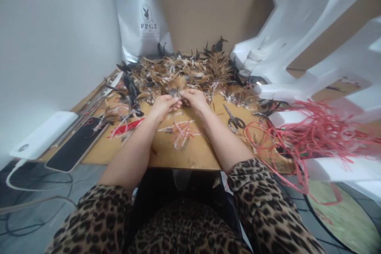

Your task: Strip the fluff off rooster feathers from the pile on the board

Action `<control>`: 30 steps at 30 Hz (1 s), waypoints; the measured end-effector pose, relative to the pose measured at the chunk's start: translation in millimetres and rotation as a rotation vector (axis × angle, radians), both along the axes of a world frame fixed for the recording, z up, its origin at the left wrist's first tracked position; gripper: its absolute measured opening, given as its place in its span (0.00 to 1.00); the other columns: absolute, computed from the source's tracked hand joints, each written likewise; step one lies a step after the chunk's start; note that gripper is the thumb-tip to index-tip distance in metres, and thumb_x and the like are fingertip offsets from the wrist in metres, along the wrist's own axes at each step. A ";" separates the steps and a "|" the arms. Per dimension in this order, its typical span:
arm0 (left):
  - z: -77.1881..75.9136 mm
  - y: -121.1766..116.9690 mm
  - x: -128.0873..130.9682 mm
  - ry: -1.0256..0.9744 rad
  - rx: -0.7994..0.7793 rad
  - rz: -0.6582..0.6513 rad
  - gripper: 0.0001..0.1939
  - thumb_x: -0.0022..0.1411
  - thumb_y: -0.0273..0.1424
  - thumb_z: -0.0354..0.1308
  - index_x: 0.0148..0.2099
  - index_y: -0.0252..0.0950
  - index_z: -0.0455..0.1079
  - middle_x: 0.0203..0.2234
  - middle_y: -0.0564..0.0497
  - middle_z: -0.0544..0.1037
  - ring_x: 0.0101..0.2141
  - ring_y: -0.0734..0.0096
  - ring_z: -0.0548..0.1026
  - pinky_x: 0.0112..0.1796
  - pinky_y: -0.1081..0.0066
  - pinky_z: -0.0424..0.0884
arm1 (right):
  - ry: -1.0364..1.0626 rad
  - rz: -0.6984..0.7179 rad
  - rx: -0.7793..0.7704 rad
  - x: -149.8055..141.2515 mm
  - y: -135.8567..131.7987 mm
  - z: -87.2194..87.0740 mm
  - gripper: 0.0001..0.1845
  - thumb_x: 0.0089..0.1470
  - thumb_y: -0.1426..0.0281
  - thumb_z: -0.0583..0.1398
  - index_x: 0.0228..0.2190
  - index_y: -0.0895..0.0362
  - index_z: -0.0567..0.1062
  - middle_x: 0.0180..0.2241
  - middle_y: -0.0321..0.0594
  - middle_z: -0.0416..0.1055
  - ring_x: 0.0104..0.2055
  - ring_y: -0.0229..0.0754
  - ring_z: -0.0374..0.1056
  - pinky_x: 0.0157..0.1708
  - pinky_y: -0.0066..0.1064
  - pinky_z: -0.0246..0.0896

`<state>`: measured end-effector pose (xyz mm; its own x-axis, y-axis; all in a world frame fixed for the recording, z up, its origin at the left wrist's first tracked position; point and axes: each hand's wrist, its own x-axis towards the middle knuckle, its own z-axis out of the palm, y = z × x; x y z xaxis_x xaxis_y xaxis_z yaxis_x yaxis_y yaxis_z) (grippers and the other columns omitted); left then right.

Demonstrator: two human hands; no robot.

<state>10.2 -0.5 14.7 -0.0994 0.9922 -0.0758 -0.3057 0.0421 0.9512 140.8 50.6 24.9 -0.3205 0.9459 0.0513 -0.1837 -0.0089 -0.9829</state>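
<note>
Both hands meet at the middle of a brown table [190, 151], in front of a big heap of brown, white and black feathers [190, 71]. My left hand [163, 105] and my right hand [195, 98] are closed in a pinch on a small bunch of brown feathers [176, 86] held between them at the heap's near edge. Leopard-print sleeves cover my upper arms.
Black scissors [234, 120] lie to the right of my right forearm. A tangle of red strips [309, 135] spreads at the right, under white foam blocks [312, 27]. A black phone [76, 145] and a white power bank [41, 135] lie left. A white bag [139, 16] stands behind.
</note>
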 end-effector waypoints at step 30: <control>1.6 -1.8 2.7 0.078 -0.004 -0.014 0.06 0.50 0.26 0.63 0.25 0.27 0.71 0.20 0.46 0.76 0.17 0.81 0.71 0.21 0.81 0.65 | -0.004 0.047 0.052 -3.4 -8.0 -1.1 0.19 0.33 0.56 0.66 0.18 0.59 0.69 0.10 0.26 0.56 0.15 0.27 0.47 0.16 0.23 0.39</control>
